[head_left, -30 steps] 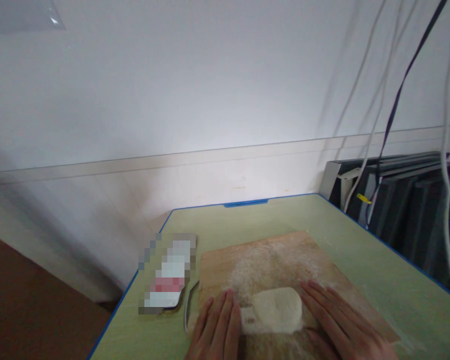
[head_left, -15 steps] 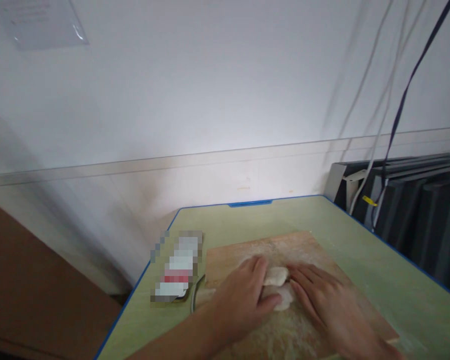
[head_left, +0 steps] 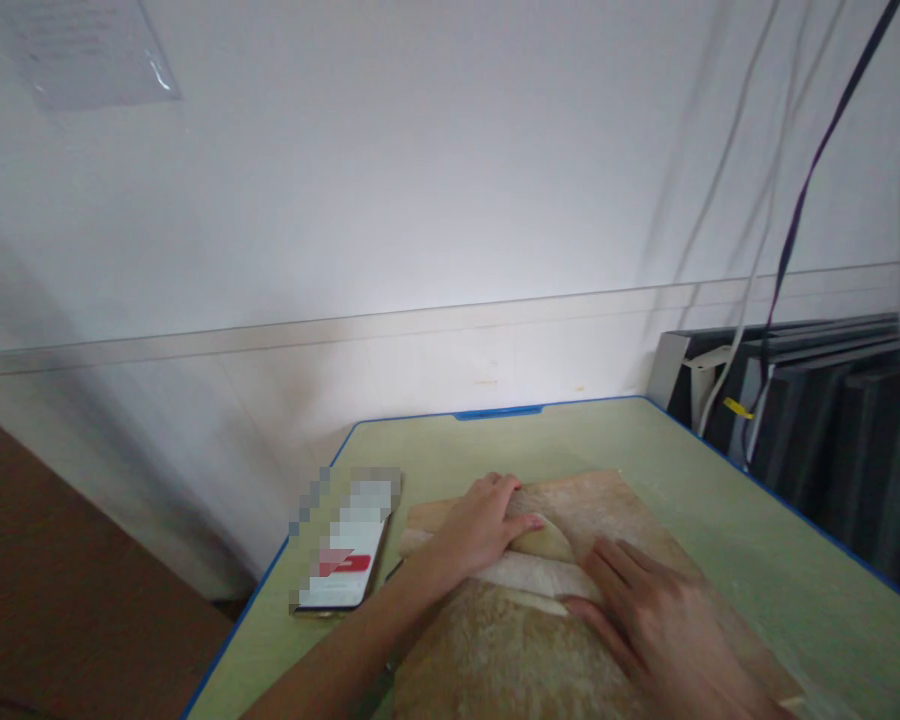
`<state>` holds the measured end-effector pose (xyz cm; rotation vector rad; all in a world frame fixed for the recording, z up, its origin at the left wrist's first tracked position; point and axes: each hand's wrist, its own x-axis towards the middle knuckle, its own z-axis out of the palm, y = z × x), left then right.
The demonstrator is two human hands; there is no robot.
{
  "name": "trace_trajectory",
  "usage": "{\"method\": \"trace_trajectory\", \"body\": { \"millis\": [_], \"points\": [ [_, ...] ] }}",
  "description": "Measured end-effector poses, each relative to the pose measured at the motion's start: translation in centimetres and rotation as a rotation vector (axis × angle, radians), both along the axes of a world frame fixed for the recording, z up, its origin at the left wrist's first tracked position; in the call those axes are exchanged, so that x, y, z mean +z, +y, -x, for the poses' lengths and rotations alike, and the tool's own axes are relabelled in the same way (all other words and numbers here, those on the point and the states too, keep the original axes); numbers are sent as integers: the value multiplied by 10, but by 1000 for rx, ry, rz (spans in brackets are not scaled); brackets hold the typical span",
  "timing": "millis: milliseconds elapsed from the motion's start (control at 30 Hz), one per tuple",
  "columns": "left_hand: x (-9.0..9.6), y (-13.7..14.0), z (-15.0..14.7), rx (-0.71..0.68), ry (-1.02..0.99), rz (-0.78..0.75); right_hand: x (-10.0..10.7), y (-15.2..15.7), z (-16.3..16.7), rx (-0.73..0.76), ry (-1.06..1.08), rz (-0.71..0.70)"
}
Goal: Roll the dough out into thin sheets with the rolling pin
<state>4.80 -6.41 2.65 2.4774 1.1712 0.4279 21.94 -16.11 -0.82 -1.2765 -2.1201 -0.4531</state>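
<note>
A flour-dusted rolling pin (head_left: 529, 573) lies across a thin, pale piece of dough (head_left: 546, 540) on a wooden board (head_left: 487, 655). My right hand (head_left: 649, 610) is over the pin's right part, its thumb on the near side and its fingers on the far side, hiding that end. Beyond the pin, my left hand (head_left: 484, 520) rests at the left of the dough, with the thumb on the dough and apart from the stretched fingers. The left forearm crosses over the pin's left part.
A phone (head_left: 349, 570) with a lit, partly pixelated screen lies left of the board. The green table (head_left: 570, 435) has a blue edge and stands by a white wall. Dark panels (head_left: 817, 430) lean at the right, with hanging cables (head_left: 802, 200) before them.
My left hand has moved away from me and left, uncovering more of the pin and the dough. My right hand stays by the pin's right part. The dough shows wider beyond the pin.
</note>
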Motion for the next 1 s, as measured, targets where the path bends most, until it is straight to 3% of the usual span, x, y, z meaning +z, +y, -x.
{"method": "trace_trajectory", "body": {
  "millis": [467, 600, 733, 867, 1000],
  "points": [
    [-14, 32, -4, 28, 248, 147, -3, 0, -1, -6, -65, -131],
    [-21, 34, -1, 40, 214, 130, -4, -2, 0, -1, -66, -135],
    [-17, 22, 2, 32, 93, 19, -4, -2, -1, -6, -30, -70],
    [-3, -1, 6, -56, -43, -141, -3, -2, -2, 28, 1, -24],
    [8, -23, 10, -304, -59, -168, 0, -4, -3, 62, 5, -46]
  ]
}}
